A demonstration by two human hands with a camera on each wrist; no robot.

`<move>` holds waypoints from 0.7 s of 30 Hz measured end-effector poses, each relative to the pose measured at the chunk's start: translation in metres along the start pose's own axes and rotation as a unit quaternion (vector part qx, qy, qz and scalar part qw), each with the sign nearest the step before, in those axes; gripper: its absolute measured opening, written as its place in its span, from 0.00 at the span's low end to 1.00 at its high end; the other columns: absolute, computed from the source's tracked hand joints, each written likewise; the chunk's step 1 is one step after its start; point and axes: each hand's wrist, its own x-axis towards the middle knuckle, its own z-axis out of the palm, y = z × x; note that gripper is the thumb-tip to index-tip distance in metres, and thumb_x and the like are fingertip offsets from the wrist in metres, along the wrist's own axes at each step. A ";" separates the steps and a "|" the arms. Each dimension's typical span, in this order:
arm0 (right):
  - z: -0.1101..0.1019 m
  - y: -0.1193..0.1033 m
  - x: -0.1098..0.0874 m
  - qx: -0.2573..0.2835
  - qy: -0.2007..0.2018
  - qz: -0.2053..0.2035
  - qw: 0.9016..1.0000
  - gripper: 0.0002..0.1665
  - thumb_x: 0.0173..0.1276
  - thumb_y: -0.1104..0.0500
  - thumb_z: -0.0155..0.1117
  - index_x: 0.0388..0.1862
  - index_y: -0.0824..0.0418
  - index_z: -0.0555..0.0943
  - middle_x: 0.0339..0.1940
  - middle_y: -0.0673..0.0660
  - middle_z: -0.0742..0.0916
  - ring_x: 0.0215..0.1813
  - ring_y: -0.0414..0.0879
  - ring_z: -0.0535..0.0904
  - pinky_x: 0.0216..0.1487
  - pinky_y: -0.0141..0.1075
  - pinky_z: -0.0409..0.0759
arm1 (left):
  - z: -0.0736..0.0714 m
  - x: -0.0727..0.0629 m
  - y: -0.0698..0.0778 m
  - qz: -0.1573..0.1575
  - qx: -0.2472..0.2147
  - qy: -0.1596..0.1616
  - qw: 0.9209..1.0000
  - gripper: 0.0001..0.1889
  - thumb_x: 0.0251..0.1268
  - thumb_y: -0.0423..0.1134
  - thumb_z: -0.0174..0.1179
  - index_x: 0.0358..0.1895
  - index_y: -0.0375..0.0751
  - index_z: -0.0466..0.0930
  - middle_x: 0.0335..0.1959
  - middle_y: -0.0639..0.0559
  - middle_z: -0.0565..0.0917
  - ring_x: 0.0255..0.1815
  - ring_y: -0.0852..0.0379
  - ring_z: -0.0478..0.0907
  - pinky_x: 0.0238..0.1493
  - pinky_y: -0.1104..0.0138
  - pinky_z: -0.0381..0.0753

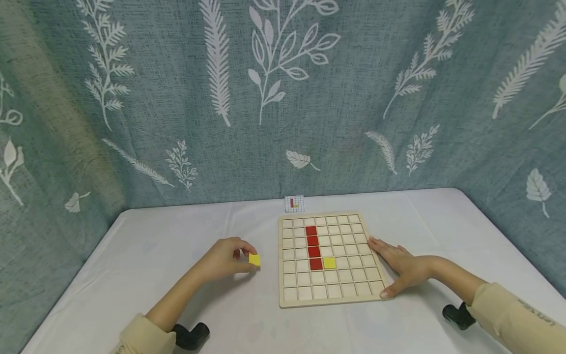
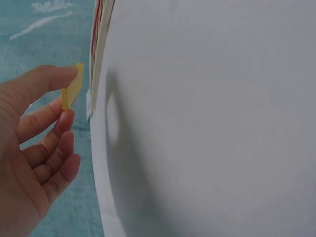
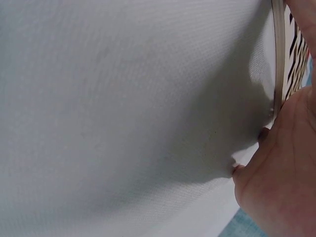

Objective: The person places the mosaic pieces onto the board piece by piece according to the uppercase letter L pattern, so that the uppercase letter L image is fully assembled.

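Observation:
A light wooden grid board [image 1: 327, 301] lies on the white table. Several red tiles [image 1: 313, 251] form a column on it, and one yellow tile [image 1: 329, 263] sits right of the lowest red one. Left of the board, my left hand [image 1: 226, 258] pinches a second yellow tile [image 1: 254, 260] just above the cloth. In the left wrist view this yellow tile [image 2: 73, 91] is held between thumb and fingertips, the other fingers loosely bent. My right hand [image 1: 404, 269] rests along the board's right edge with fingers spread, the thumb at the near corner.
Behind the board lies a small card [image 1: 294, 204] printed with a grid and a red and yellow pattern. A leaf-patterned curtain [image 1: 247, 162] hangs behind the white tablecloth [image 1: 177, 231]. Black wrist devices [image 1: 192, 336] show near both sleeves.

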 end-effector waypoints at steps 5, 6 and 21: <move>0.000 -0.001 0.000 -0.002 0.000 0.001 1.000 0.71 0.48 0.40 0.71 0.71 0.71 0.36 0.73 0.71 0.43 0.72 0.69 0.38 0.62 0.68 0.37 | 0.002 0.002 0.011 0.011 -0.003 -0.006 1.000 0.12 0.46 0.42 0.70 0.36 0.45 0.83 0.29 0.57 0.79 0.27 0.61 0.67 0.26 0.71 0.67; 0.000 -0.001 0.000 -0.002 0.000 0.001 1.000 0.71 0.48 0.41 0.71 0.71 0.71 0.36 0.73 0.71 0.43 0.72 0.69 0.38 0.61 0.68 0.37 | 0.002 0.003 0.013 0.011 -0.004 -0.007 1.000 0.12 0.46 0.42 0.70 0.36 0.45 0.83 0.29 0.57 0.79 0.27 0.61 0.67 0.26 0.71 0.68; 0.001 0.002 0.001 -0.001 -0.002 -0.002 1.000 0.71 0.48 0.41 0.71 0.71 0.71 0.35 0.73 0.71 0.42 0.72 0.69 0.38 0.61 0.68 0.37 | 0.014 0.017 0.040 0.045 -0.020 -0.012 0.999 0.12 0.47 0.42 0.70 0.38 0.48 0.83 0.30 0.59 0.78 0.30 0.61 0.68 0.30 0.70 0.68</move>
